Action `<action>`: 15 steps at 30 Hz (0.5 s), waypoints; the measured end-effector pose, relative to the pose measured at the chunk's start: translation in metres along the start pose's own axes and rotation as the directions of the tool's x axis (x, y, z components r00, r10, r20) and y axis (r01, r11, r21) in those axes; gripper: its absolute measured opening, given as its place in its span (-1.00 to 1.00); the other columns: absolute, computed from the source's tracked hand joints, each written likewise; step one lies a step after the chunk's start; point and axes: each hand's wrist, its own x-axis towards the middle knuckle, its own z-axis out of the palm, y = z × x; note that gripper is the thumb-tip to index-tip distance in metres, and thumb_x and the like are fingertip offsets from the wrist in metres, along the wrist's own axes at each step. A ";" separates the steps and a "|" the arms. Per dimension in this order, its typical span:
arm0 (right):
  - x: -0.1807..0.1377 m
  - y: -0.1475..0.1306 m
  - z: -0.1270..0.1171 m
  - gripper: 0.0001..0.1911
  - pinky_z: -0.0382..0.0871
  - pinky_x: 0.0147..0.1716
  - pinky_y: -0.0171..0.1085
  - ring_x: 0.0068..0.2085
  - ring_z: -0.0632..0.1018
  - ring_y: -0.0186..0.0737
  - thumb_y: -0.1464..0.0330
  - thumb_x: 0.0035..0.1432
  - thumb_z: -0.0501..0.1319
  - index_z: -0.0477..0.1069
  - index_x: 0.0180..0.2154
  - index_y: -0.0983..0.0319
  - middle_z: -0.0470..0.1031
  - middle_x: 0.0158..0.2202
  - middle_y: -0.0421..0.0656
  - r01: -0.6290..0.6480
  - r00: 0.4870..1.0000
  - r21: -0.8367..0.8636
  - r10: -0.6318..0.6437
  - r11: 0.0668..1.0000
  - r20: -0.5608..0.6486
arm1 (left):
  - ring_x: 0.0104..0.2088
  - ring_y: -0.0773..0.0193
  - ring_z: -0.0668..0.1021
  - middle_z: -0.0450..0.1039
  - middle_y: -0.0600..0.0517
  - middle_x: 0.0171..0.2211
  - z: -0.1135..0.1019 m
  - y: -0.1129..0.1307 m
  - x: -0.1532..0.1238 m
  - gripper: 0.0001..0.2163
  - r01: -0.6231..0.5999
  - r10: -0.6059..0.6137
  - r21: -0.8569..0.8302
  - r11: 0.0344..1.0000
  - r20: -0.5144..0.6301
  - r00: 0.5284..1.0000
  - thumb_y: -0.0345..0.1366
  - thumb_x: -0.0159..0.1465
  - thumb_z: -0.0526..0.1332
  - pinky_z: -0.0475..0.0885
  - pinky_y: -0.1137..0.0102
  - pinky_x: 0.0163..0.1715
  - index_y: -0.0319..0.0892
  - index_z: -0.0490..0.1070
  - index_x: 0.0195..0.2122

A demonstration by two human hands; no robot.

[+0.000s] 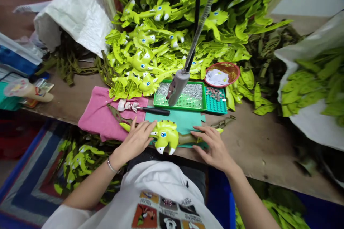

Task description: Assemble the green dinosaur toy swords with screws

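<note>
A lime-green plastic triceratops toy piece [168, 134], with a blue eye and white horn tips, lies on a teal foam mat [185, 116] at the table's front edge. My left hand [137, 137] is closed over its left part, fingers across the top and thumb near the head. An olive-brown section [185, 139] runs right from the head. Around that section's right end is my right hand [212, 145], thumb and fingers apart; whether the fingertips touch it I cannot tell. Above hangs a grey electric screwdriver [177, 87] on a coiled spring. Behind the toy lies a black-handled tool [154, 111].
Beyond the mat are a green tray [177, 107] of small silvery screws, a teal tray [221, 107] with small round pieces, and a red basket [235, 73]. Lime-green toy parts [145, 61] are heaped behind. A pink cloth [100, 114] and a drink cup [20, 87] are left.
</note>
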 end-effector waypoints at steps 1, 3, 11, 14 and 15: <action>0.006 0.005 -0.004 -0.62 0.43 0.00 0.03 0.03 0.55 0.00 0.36 0.20 0.23 0.42 0.07 0.10 0.53 0.07 -0.04 -0.006 1.000 0.041 0.005 0.999 0.007 | 0.16 0.00 0.43 0.39 -0.19 0.13 0.001 0.000 0.002 -0.43 -0.005 0.005 -0.016 1.000 0.002 1.000 -0.40 0.34 0.11 0.08 -0.18 0.28 -0.16 -0.01 0.36; 0.027 0.018 -0.009 -0.64 0.46 0.01 -0.02 0.06 0.55 -0.04 0.40 0.23 0.17 0.40 0.07 0.11 0.52 0.08 -0.02 -0.031 0.999 0.066 0.034 0.997 -0.040 | 0.16 0.01 0.42 0.38 -0.18 0.13 0.002 -0.003 0.006 -0.42 -0.015 0.016 -0.042 0.999 0.013 1.000 -0.42 0.34 0.12 0.12 -0.13 0.27 -0.15 -0.03 0.36; 0.142 0.086 0.021 -0.64 0.40 -0.13 -0.10 -0.10 0.54 0.02 0.54 0.09 0.10 0.40 -0.05 0.28 0.56 -0.08 0.08 -0.136 0.986 -0.236 0.154 0.962 0.063 | -0.03 0.01 0.46 0.42 -0.12 -0.03 -0.003 0.001 0.016 -0.38 -0.026 0.026 -0.006 1.000 0.064 0.998 -0.40 0.33 0.13 0.36 0.07 0.07 -0.17 -0.06 0.38; 0.158 0.090 0.033 -0.67 0.30 -0.21 -0.13 -0.18 0.49 0.04 0.59 0.05 0.06 0.42 -0.14 0.28 0.56 -0.17 0.11 -0.128 0.971 -0.356 0.190 0.926 0.145 | -0.03 0.01 0.48 0.42 -0.13 -0.02 -0.001 0.002 0.018 -0.40 -0.008 0.009 -0.019 1.000 0.055 0.998 -0.39 0.34 0.11 0.39 0.05 0.04 -0.14 -0.05 0.39; 0.161 0.090 0.035 -0.68 0.27 -0.23 -0.14 -0.20 0.48 0.03 0.60 0.05 0.04 0.42 -0.18 0.28 0.55 -0.20 0.10 -0.132 0.968 -0.371 0.200 0.919 0.153 | -0.02 0.01 0.49 0.42 -0.14 -0.01 -0.001 0.002 0.019 -0.39 0.006 -0.004 -0.032 0.999 0.053 0.999 -0.40 0.33 0.12 0.40 0.04 0.04 -0.14 -0.03 0.38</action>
